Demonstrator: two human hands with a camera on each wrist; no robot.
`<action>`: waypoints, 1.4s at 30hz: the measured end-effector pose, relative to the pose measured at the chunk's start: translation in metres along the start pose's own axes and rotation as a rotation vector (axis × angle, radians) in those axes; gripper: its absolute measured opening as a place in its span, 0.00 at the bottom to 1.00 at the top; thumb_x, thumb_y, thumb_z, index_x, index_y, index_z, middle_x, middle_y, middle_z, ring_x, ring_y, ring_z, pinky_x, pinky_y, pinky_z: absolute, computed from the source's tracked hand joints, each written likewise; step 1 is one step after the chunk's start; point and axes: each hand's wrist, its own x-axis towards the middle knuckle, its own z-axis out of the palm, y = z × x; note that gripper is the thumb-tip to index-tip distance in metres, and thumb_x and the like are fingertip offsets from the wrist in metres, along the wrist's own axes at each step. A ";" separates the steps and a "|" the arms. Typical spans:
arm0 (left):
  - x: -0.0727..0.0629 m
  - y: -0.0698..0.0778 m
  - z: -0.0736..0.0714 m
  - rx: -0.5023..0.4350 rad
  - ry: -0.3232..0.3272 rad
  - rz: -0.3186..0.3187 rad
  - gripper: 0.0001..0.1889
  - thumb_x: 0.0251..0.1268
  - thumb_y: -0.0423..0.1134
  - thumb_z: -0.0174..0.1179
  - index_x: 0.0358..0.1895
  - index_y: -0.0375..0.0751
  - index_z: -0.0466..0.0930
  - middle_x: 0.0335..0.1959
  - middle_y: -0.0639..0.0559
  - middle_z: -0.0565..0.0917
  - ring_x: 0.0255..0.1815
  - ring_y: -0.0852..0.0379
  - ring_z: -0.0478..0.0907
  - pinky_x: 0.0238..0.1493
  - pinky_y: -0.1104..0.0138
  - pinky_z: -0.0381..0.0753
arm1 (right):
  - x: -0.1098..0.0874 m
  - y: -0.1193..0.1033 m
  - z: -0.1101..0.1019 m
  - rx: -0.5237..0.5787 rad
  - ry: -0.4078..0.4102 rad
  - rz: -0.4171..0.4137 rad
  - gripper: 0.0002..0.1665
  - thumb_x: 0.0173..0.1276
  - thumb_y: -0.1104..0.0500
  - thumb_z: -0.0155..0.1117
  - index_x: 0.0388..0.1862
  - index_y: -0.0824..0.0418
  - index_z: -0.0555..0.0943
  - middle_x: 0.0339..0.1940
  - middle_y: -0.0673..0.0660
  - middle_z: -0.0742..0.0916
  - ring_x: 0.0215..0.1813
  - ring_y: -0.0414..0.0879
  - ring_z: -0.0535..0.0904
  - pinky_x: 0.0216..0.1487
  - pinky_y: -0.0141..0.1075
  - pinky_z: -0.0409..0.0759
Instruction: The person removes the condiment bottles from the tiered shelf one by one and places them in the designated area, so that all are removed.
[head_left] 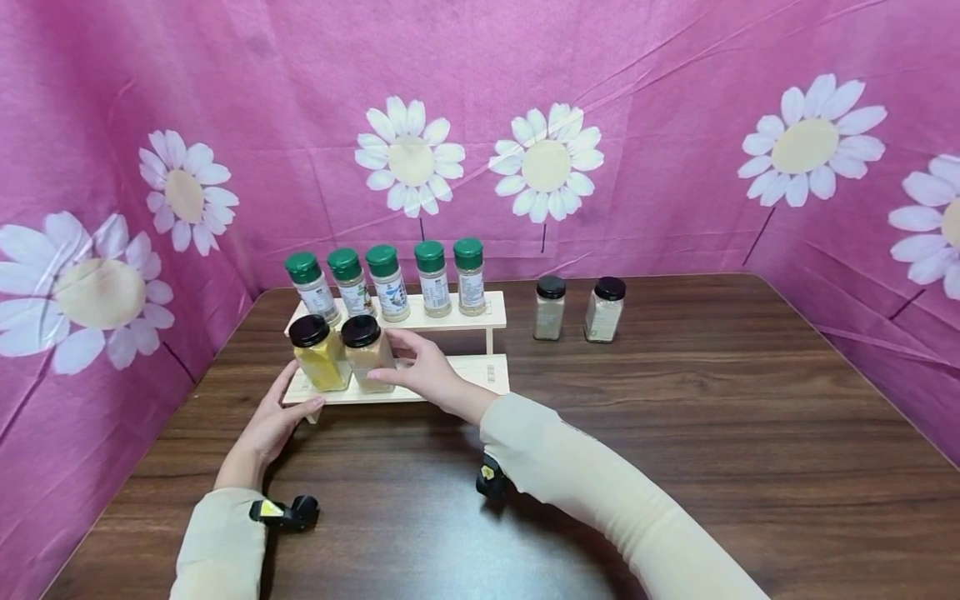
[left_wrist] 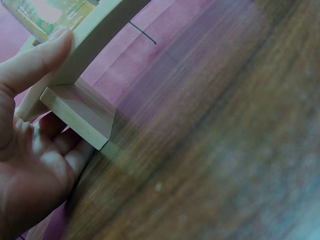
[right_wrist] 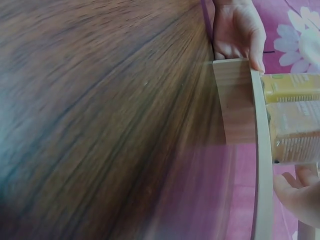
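My left hand (head_left: 272, 421) grips the left end of a pale two-tier wooden spice rack (head_left: 450, 379), its thumb on the lower shelf's front edge and the other fingers behind the end support (left_wrist: 82, 112). On that shelf stand a yellow spice jar (head_left: 324, 364) and, to its right, a tan spice jar (head_left: 367, 360), both with black lids. My right hand (head_left: 427, 372) is at the tan jar's right side, thumb and fingers spread. In the right wrist view its fingertips (right_wrist: 286, 184) lie just beside the jar, with a narrow gap showing.
Several green-capped shakers (head_left: 392, 287) line the upper shelf, some leaning. Right of the rack, a grey-brown spice jar (head_left: 550, 310) and a pale spice jar (head_left: 603, 312) with black lids stand on the dark wooden table (head_left: 675, 433). A pink flowered cloth (head_left: 667, 192) hangs behind.
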 end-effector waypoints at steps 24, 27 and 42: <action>0.000 0.000 -0.001 -0.007 0.007 -0.010 0.43 0.53 0.27 0.56 0.68 0.50 0.39 0.63 0.39 0.47 0.56 0.61 0.57 0.49 0.76 0.60 | 0.005 -0.007 0.013 0.033 0.115 -0.011 0.28 0.49 0.66 0.67 0.52 0.64 0.73 0.42 0.57 0.81 0.42 0.43 0.75 0.43 0.27 0.71; 0.000 -0.001 -0.001 0.000 0.007 -0.016 0.43 0.53 0.27 0.56 0.68 0.49 0.38 0.63 0.39 0.46 0.55 0.61 0.57 0.49 0.76 0.60 | 0.004 -0.007 0.012 0.029 0.116 -0.008 0.28 0.48 0.66 0.67 0.52 0.64 0.73 0.42 0.57 0.81 0.42 0.42 0.75 0.43 0.27 0.71; -0.002 -0.002 0.000 -0.006 0.012 0.008 0.43 0.53 0.27 0.56 0.68 0.48 0.39 0.60 0.43 0.53 0.50 0.67 0.63 0.49 0.77 0.60 | -0.016 -0.033 -0.009 0.044 0.072 0.042 0.29 0.49 0.68 0.65 0.53 0.66 0.72 0.43 0.61 0.80 0.44 0.45 0.74 0.42 0.29 0.71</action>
